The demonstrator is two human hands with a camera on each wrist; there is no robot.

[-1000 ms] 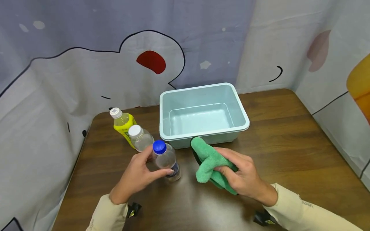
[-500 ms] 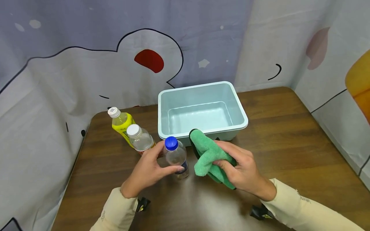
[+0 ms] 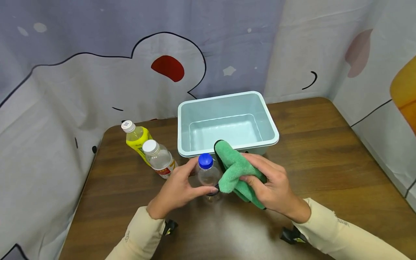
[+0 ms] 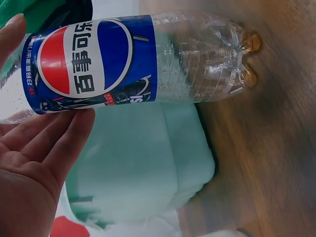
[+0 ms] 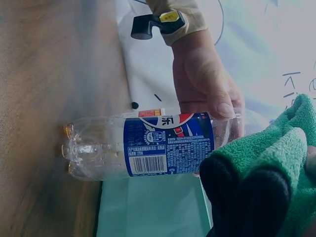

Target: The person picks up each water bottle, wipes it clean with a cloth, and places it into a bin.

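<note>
Currently, left hand (image 3: 178, 189) curled round a clear blue-capped bottle (image 3: 208, 176), right hand (image 3: 273, 185) pinching a green cloth (image 3: 233, 174) beside it.

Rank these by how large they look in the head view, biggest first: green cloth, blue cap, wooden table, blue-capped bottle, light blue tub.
1. Wooden table
2. Light blue tub
3. Green cloth
4. Blue-capped bottle, partly hidden, so judged by what shows
5. Blue cap
</note>
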